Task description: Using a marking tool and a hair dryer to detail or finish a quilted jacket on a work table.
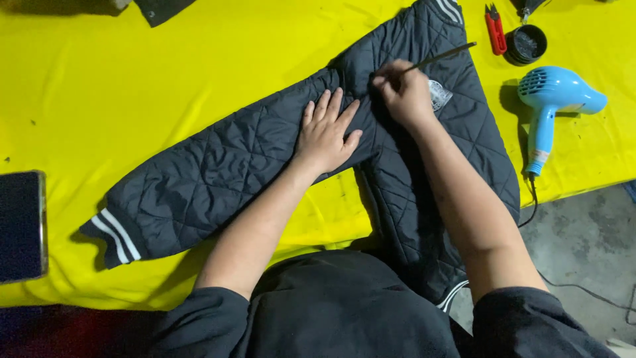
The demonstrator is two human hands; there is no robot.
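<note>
here my left hand [326, 132] lies flat and open, fingers spread, pressing on the sleeve of the black quilted jacket [265, 149] that is spread across the yellow table [132, 79], the sleeve's striped cuff pointing toward the dark phone [22, 225] at the left edge. my right hand [402, 93] is closed around a thin dark stick-like tool [440, 57], its near end down on the jacket just beside the shoulder seam. to the right, off the jacket, i see a blue hair dryer [553, 99], a small red clipper [495, 30] and a round black container [527, 44] next to it.
</note>
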